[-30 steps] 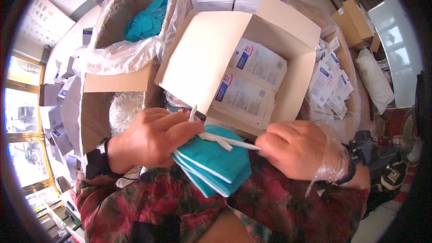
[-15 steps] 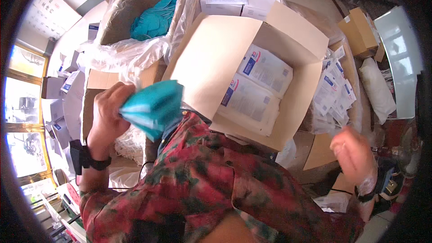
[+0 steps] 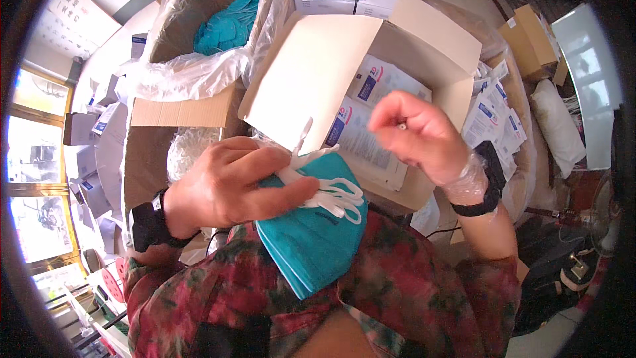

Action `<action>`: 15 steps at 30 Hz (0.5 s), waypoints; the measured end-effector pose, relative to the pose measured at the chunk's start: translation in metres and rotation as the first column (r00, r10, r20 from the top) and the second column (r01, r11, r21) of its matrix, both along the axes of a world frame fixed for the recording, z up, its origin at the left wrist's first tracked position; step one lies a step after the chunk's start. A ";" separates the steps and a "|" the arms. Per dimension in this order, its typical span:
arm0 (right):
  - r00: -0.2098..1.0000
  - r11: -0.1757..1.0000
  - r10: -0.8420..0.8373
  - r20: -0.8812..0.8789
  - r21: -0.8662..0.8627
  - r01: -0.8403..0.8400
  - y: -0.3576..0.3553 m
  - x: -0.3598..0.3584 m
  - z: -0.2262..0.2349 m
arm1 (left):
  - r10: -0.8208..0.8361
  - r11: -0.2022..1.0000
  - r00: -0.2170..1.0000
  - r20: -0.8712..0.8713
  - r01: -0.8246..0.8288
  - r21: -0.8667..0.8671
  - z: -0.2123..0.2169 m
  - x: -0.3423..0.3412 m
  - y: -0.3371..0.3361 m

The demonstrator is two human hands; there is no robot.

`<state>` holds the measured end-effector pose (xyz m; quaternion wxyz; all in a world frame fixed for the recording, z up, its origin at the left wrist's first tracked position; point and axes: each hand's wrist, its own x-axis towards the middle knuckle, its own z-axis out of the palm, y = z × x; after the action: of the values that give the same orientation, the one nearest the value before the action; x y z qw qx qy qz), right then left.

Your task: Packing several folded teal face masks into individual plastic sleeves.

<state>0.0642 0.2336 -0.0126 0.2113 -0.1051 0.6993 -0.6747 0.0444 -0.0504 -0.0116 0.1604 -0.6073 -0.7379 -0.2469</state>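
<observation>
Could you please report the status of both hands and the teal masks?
Left hand gripping masks, straps bunched on top. Right hand curled, apart from masks. It blocks view of some packets.

Teal folded masks (image 3: 311,242), seemingly a small stack, tilt at the near centre, white loops (image 3: 329,201) bunched on top.

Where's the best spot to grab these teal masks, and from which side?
Probably the lower right edge of the teal masks, coming from the right with the right hand, thumb on top and fingers beneath. The left hand covers the upper left part and the white loops lie across the top, while that edge sticks out uncovered.
</observation>
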 end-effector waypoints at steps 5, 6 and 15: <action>0.848 0.919 0.302 -0.436 0.368 -0.138 -0.030 -0.004 0.005 | -0.030 0.999 0.999 0.043 0.032 -0.038 0.001 0.002 0.008; 0.717 0.905 0.347 -0.605 0.418 -0.086 -0.034 -0.004 0.004 | -0.033 0.999 0.998 0.045 0.035 -0.038 0.001 0.002 0.009; 0.736 0.859 0.453 -0.503 0.469 -0.208 -0.041 -0.019 -0.003 | -0.055 0.997 0.996 0.065 0.058 -0.042 -0.002 0.001 0.012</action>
<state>0.0449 0.1927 -0.0155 0.1152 -0.3938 0.8160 -0.4073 0.0455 -0.0386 -0.0138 0.1162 -0.6232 -0.7304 -0.2544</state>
